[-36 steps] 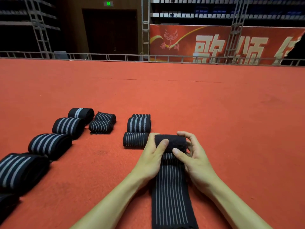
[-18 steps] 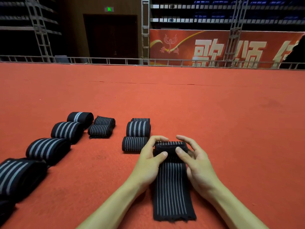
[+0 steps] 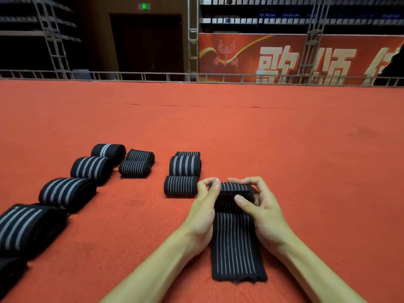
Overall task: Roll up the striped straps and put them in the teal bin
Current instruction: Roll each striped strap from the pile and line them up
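A black strap with thin grey stripes lies on the red carpet in front of me, its far end wound into a roll. My left hand grips the roll's left side, fingers curled over the top. My right hand grips its right side, thumb pressed on the roll's front. The strap's loose tail reaches toward me and ends at a frayed edge. No teal bin is in view.
Three rolled straps sit just left of my hands, two more further left. A diagonal row of larger wide-striped rolls runs to the left edge. The carpet stretches to a metal railing.
The roll has turned toward me and taken up more strap, so the loose tail is shorter. Both hands stay on the roll.
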The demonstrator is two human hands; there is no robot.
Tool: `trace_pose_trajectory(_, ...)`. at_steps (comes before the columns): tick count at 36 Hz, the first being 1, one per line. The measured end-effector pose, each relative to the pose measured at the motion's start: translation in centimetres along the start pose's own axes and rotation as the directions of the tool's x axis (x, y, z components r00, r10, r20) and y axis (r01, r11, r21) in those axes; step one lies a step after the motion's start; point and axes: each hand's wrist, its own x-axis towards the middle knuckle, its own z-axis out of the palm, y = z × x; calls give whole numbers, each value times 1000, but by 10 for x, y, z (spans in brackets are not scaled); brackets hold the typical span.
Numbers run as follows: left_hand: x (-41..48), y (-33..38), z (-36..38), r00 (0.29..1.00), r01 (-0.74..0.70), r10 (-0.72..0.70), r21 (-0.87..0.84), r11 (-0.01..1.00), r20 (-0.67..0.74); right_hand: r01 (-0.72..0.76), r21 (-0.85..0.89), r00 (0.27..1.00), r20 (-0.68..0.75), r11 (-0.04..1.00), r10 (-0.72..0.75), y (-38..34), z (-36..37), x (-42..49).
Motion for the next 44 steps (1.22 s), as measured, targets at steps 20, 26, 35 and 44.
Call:
trace_pose_trajectory(20,0,2,-15,948,-318,274,398,861,163,-98,-16,987,-130,995,95,-2,7,1)
trace_pose_trajectory(26,3,0,-9,999,2,-12,206,979,47,-45,-10,997,-65,999,44,0,2,0)
trace_pose_trajectory(35,-5,-2,-8,995,-11,-35,437,900,96,-50,-4,998,-23,999,50,-1,6,-4)
trace_pose_trajectory(44,-1,7,-14,983,-116,67,301,946,171,-100,151,985,-126,983,119,0,12,0)
